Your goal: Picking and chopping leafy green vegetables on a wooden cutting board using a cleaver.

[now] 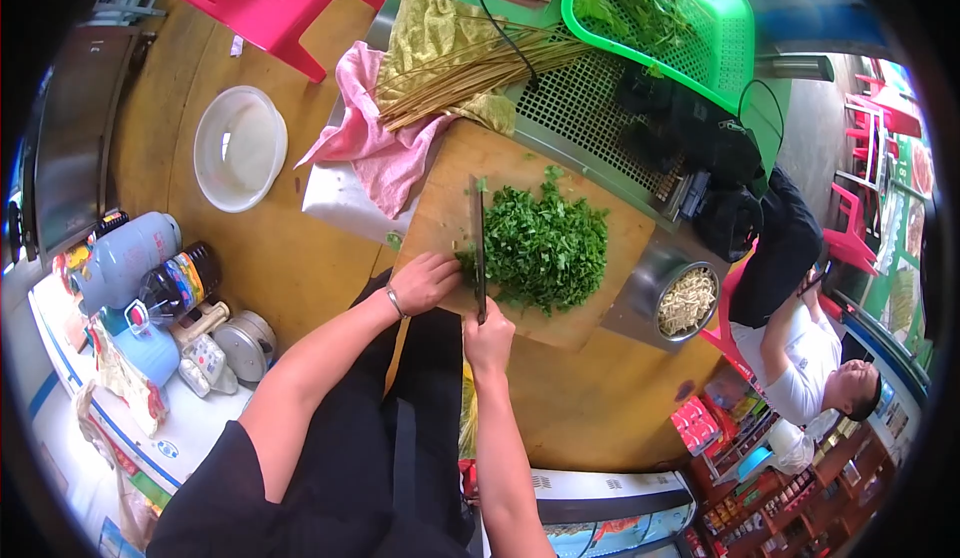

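My right hand [489, 336] is closed round the handle of a kitchen knife [480, 243], whose blade stands on edge on a wooden cutting board [442, 190]. A heap of chopped green herbs [551, 246] lies to the right of the blade. My left hand [427, 282], with a bracelet at the wrist, rests at the board's near left edge, its fingertips against a small bunch of greens [466, 264] left of the blade. Whether those fingers grip the bunch or only press on it is not clear.
Beyond the board are a pink cloth [375, 137], thin wooden sticks [465, 81] and a green plastic basket [739, 32] of leafy greens. A metal bowl [686, 301] of pale strips stands right. A white basin [240, 149] is on the floor; a seated person [795, 355] is at right.
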Action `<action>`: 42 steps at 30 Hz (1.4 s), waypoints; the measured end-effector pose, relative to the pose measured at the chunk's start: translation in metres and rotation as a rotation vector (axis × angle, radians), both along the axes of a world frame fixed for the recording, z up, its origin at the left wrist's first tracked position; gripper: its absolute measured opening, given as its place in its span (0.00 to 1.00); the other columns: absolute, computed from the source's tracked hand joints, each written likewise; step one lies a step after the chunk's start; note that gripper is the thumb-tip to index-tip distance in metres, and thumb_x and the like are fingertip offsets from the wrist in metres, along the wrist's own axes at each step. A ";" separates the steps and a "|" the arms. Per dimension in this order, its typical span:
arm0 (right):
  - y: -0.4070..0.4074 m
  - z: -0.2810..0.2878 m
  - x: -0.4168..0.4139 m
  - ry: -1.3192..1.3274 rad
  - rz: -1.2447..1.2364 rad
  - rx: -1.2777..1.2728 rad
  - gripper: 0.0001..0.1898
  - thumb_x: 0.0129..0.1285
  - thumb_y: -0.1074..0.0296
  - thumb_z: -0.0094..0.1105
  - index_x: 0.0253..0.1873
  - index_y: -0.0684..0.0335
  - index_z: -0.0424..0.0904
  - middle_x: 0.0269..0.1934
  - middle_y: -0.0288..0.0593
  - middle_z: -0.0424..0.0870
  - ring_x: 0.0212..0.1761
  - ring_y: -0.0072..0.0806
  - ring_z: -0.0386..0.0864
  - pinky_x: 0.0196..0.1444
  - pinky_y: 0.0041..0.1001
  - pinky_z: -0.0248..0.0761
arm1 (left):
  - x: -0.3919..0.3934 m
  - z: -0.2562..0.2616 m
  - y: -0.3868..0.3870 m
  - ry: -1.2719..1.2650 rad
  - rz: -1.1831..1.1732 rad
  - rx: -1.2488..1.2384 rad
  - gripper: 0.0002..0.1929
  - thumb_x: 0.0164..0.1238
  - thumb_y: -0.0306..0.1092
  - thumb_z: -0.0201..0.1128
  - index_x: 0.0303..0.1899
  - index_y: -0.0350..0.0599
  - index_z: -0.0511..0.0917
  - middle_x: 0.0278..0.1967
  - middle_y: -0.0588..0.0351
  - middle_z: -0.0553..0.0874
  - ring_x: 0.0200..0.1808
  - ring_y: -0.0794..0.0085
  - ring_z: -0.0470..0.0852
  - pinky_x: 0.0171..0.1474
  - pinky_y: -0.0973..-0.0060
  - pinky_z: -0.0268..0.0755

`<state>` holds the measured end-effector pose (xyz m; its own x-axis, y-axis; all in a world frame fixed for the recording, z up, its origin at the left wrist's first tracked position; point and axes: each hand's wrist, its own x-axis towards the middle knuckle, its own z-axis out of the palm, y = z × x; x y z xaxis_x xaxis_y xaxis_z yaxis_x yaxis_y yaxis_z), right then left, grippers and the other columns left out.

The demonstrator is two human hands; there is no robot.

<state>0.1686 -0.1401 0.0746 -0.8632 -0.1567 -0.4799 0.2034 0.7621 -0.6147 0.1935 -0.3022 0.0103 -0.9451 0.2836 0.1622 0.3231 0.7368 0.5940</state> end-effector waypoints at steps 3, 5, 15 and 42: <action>0.008 0.012 0.014 0.047 0.012 0.046 0.13 0.57 0.71 0.55 0.47 0.63 0.80 0.26 0.58 0.80 0.30 0.49 0.80 0.33 0.40 0.72 | 0.001 0.004 -0.005 0.026 -0.017 0.003 0.14 0.48 0.30 0.56 0.39 0.37 0.77 0.45 0.48 0.78 0.47 0.57 0.76 0.48 0.67 0.72; 0.007 0.024 0.026 0.027 0.059 0.069 0.13 0.57 0.71 0.55 0.47 0.63 0.80 0.26 0.58 0.80 0.30 0.50 0.80 0.33 0.41 0.73 | 0.007 0.000 -0.009 -0.010 0.000 0.018 0.14 0.48 0.29 0.57 0.39 0.37 0.77 0.45 0.48 0.78 0.47 0.58 0.76 0.47 0.67 0.72; -0.001 0.004 0.009 -0.017 -0.013 -0.011 0.12 0.56 0.70 0.55 0.46 0.62 0.81 0.25 0.55 0.80 0.28 0.49 0.80 0.33 0.40 0.72 | 0.013 0.009 -0.011 0.015 0.006 0.044 0.12 0.50 0.30 0.59 0.39 0.38 0.77 0.45 0.49 0.78 0.48 0.59 0.76 0.48 0.66 0.72; -0.010 -0.003 0.016 -0.120 -0.017 -0.079 0.12 0.56 0.69 0.53 0.43 0.65 0.80 0.23 0.57 0.77 0.26 0.49 0.79 0.31 0.39 0.70 | 0.028 -0.013 -0.055 -0.223 0.744 0.024 0.04 0.54 0.25 0.62 0.32 0.40 0.78 0.29 0.52 0.79 0.33 0.58 0.78 0.38 0.64 0.69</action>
<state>0.1847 -0.1503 0.0715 -0.8032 -0.1838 -0.5666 0.2915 0.7083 -0.6429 0.2218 -0.3573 -0.0025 -0.8965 -0.4396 -0.0556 -0.3804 0.6992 0.6053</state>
